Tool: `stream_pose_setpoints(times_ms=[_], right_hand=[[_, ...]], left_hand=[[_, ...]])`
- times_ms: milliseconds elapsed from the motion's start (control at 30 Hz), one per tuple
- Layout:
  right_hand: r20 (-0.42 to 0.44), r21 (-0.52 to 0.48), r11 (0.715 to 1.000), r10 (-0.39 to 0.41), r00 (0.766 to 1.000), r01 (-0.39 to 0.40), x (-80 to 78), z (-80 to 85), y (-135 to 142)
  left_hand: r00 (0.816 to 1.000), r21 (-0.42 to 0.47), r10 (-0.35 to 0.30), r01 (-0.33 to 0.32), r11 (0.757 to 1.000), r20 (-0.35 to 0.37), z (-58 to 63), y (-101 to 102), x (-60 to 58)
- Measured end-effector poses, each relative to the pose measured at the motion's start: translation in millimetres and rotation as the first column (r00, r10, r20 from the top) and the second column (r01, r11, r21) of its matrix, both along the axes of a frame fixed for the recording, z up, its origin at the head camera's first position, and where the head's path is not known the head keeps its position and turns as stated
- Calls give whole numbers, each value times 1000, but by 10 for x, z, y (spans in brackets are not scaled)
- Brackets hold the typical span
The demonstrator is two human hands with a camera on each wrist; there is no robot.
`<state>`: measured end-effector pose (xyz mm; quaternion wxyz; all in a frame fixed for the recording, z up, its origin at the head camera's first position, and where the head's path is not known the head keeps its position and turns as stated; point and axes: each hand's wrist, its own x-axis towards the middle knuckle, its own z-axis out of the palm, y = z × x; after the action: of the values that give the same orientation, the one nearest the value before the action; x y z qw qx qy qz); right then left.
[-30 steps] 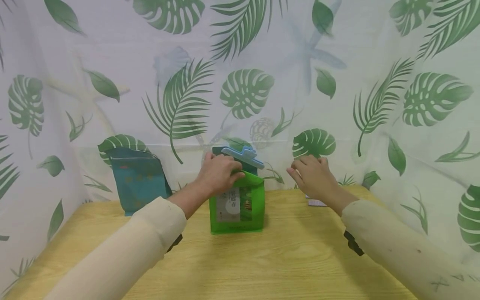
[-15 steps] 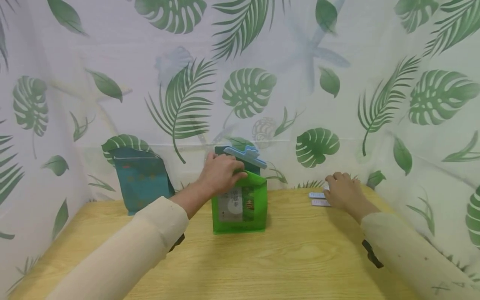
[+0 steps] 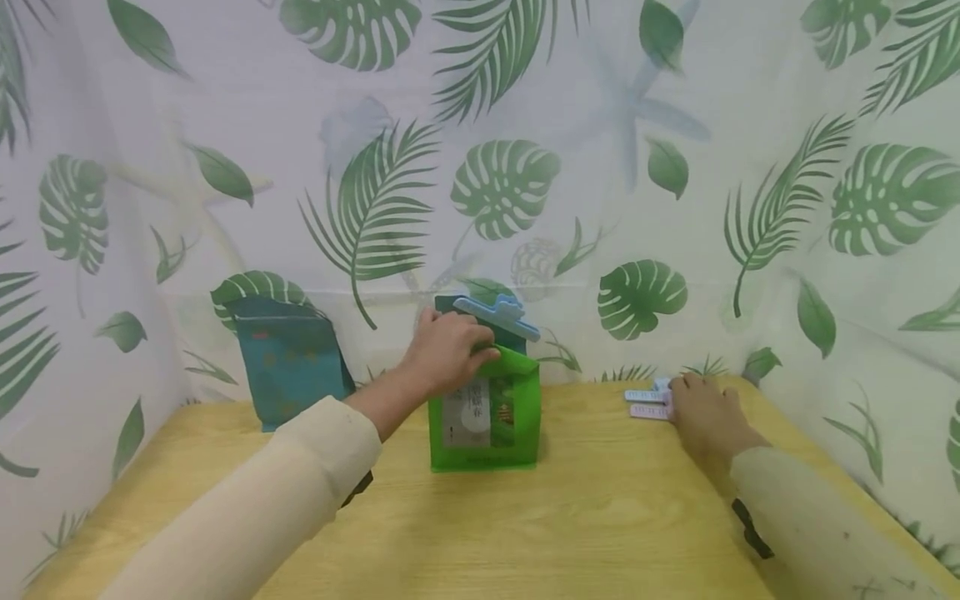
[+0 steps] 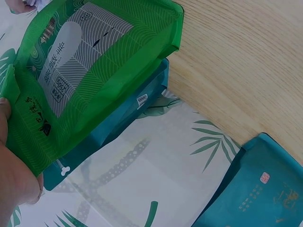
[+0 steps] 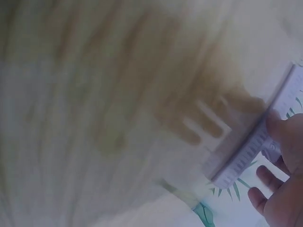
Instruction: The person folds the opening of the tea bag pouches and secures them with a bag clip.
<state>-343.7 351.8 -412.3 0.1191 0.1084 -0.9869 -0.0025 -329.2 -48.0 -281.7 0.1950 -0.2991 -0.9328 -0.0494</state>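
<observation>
At frame centre on the table (image 3: 600, 517), your left hand (image 3: 448, 353) grips the folded top of the green pouch (image 3: 486, 417); it looks light, crinkly and slippery, so hold the fold. Right of it, your right hand (image 3: 701, 410) pinches a stiff sealing clip (image 5: 258, 137).

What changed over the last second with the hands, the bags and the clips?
The right hand left the space beside the green bag, swung right and down to the table's far right, and now touches the pale sealing clips there; the blurred right wrist view shows a clip at its fingers. The left hand kept its grip on the green bag's top. The blue clip and teal bag stayed put.
</observation>
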Motion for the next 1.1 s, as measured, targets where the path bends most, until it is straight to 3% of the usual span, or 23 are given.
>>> stream_pose_setpoints(times_ms=[100,367,667,1100], right_hand=[[0,-2,1000,20,1000,-20,-19,63,38],[17,-5,985,175,984,-175,-90,245,105],[43,-1,970,244,969,-244,-104,506,46],[-43,-31,932,359,932,-361,-56,847,-249]], left_hand=[[1000,0,-2,2,1000,-2,9,4,-2],[1000,-2,3,-3,1000,6,15,4,9],[1000,2,-3,3,1000,8,-3,10,21],[1000,1,-5,5,1000,4,2,14,24]])
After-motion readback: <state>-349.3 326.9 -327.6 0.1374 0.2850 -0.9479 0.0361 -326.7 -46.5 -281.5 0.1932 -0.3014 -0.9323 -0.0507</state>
